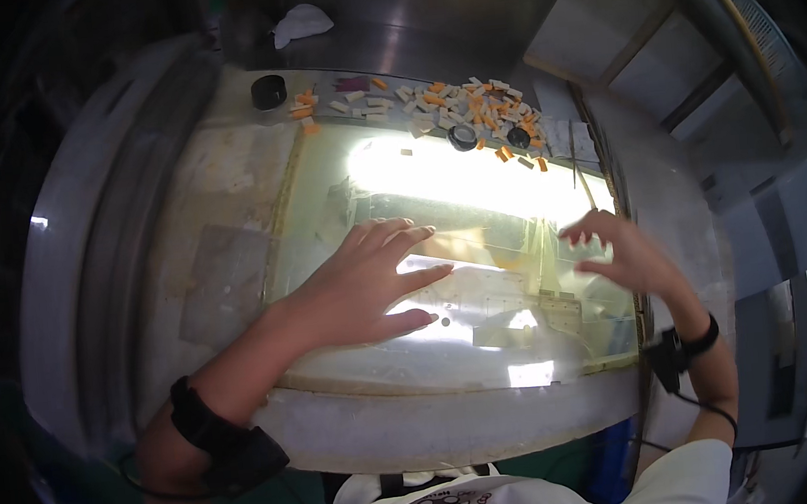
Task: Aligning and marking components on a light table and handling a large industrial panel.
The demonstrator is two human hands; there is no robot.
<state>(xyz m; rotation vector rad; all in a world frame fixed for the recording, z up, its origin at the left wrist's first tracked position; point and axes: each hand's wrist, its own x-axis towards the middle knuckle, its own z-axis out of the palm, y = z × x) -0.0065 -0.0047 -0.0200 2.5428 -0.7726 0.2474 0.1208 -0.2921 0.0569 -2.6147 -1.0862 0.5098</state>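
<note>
My left hand (373, 283) is spread over the lit glass panel (336, 363), its fingers stretched out and nothing in its grasp. Beneath and beside its fingertips are clear, glossy sheet-like pieces (486, 317) with faint rectangular outlines. A small dark round spot (445, 322) shows close to the left thumb. Over the panel's right side is my right hand (620, 252), fingers curled but apart, slightly blurred, with nothing visible in it. Just beyond its fingertips a thin, tweezer-like tool (583, 179) points away. Glare hides part of the panel.
Many small white and orange blocks (477, 106) lie heaped along the far edge. Among them sit round dark pieces (462, 137); a black cylinder (269, 92) stands at far left. A white cloth (303, 24) lies at the back. A raised rail (132, 218) runs along the left.
</note>
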